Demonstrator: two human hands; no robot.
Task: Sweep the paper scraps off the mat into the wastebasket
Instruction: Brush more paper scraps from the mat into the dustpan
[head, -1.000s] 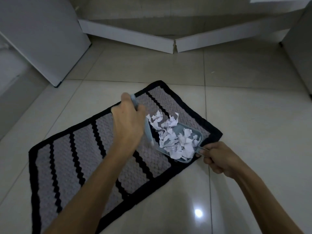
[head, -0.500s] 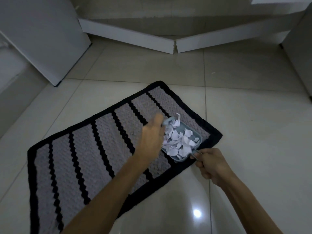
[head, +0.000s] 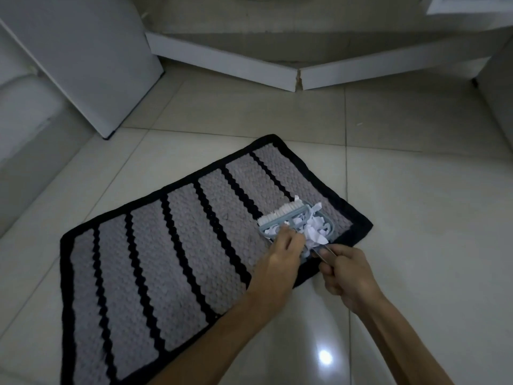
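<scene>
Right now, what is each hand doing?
Left hand: grips the brush, laid over the scraps.
Right hand: grips the dustpan handle.

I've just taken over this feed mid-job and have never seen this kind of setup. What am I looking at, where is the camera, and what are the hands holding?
There is no machine here: a person works with two bare hands, filmed by one wide-angle camera worn on the head, looking forward and down. On the tiled floor lies a grey mat with black stripes and a black border. Near its right end sits a small blue dustpan heaped with white paper scraps. The left hand grips a small blue brush laid across the pan's mouth, white bristles facing away. The right hand grips the dustpan's thin handle. No wastebasket is in view.
</scene>
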